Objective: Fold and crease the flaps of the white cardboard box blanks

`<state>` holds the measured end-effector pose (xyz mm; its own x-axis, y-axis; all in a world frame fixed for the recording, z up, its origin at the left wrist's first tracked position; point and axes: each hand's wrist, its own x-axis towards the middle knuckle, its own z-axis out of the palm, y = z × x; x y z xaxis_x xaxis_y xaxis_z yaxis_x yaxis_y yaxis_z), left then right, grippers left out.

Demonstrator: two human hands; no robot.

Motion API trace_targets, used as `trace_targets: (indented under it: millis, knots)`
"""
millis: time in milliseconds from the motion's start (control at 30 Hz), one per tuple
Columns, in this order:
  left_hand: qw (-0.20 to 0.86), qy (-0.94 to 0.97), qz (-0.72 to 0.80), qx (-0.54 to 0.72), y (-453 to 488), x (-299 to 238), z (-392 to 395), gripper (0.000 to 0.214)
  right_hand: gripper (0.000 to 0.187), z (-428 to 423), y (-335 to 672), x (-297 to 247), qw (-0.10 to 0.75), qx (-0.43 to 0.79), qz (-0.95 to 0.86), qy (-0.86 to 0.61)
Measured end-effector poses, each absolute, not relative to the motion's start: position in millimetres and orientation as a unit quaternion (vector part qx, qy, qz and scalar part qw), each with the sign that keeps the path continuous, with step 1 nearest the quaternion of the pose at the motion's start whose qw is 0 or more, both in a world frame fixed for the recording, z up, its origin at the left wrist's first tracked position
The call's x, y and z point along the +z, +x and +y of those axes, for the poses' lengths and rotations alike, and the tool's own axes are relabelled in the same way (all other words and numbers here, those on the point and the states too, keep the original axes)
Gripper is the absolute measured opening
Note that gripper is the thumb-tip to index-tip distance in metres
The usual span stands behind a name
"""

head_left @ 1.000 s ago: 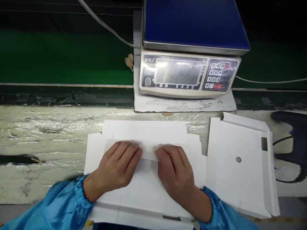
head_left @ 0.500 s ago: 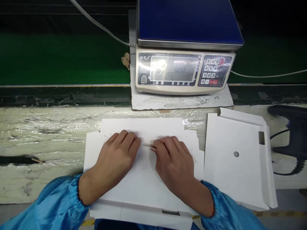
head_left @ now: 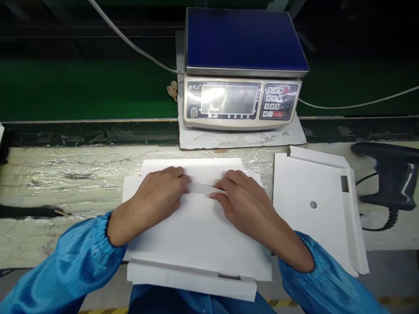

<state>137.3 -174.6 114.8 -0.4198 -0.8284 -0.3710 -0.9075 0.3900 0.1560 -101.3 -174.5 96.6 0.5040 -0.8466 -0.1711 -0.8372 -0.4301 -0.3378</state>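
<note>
A flat white cardboard box blank point(head_left: 196, 240) lies in front of me, its near side folded into a low raised edge with a dark slot. My left hand point(head_left: 162, 192) is closed on a narrow raised strip point(head_left: 202, 188) near the far side of the blank, fingers curled over it. Farther right along that strip, my right hand point(head_left: 244, 200) pinches it between thumb and fingers. The strip looks like a fold of the blank; the fingertips of my left hand are partly hidden.
A second white blank point(head_left: 304, 231) with a round hole lies to the right. Beyond it is a black handheld scanner point(head_left: 389, 174) with a coiled cord. A counting scale point(head_left: 242, 102) with a blue platform stands at the back on a white board point(head_left: 229, 141).
The view has shifted, so the scale appears smaller and fully in sight. The pinched strip stands up more visibly between my hands, and my right wrist has swung outward.
</note>
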Motion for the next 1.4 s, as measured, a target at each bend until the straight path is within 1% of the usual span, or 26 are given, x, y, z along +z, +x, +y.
trace_targets:
  millis: [133,233,400,533,600,700,767,833,933,1067,1100,1200,1400]
  knots:
    - [0.092,-0.542,0.808,0.213,152.4,116.8,-174.1,0.019,0.02,-173.9,-112.6,103.5,0.21,0.02,0.522,-0.826]
    - [0.09,-0.539,0.808,0.221,157.8,117.0,-174.0,0.02,0.022,-176.3,-111.9,106.5,0.214,0.052,0.53,-0.819]
    - [0.112,-0.552,0.796,0.221,148.8,118.4,-177.5,0.022,0.023,-184.2,-104.5,109.3,0.228,0.093,0.539,-0.806]
    - [0.144,-0.566,0.774,0.246,148.1,120.7,-186.9,0.021,0.023,-188.8,-103.4,112.6,0.232,0.123,0.546,-0.795]
    - [0.122,-0.574,0.762,0.273,156.7,119.4,-190.5,0.025,0.024,-188.7,-104.3,113.3,0.237,0.125,0.561,-0.783]
    - [0.043,-0.576,0.737,0.352,175.7,116.1,-191.3,0.034,0.027,-186.7,-106.5,112.6,0.238,0.112,0.583,-0.769]
    - [-0.009,-0.578,0.709,0.405,186.4,114.9,-189.4,0.037,0.027,-186.0,-107.7,111.7,0.235,0.103,0.585,-0.769]
    - [-0.044,-0.594,0.682,0.424,192.4,114.6,-187.0,0.039,0.025,-186.5,-108.4,111.2,0.239,0.101,0.58,-0.772]
    - [-0.054,-0.617,0.671,0.408,193.5,112.7,-184.6,0.034,0.025,-188.1,-108.4,111.0,0.244,0.107,0.574,-0.774]
    - [-0.023,-0.637,0.672,0.378,188.7,108.5,-184.7,0.02,0.02,-187.7,-107.9,109.3,0.233,0.1,0.583,-0.772]
    - [-0.015,-0.649,0.666,0.368,187.2,108.5,-185.1,0.02,0.019,-187.4,-107.8,108.7,0.23,0.095,0.586,-0.771]
    - [0.011,-0.687,0.653,0.319,182.5,112.4,-186.5,0.029,0.024,-187.8,-107.1,107.8,0.225,0.076,0.595,-0.768]
    - [0.058,-0.685,0.678,0.258,179.7,125.2,-183.2,0.031,0.028,-191.8,-105.1,109.2,0.224,0.083,0.597,-0.766]
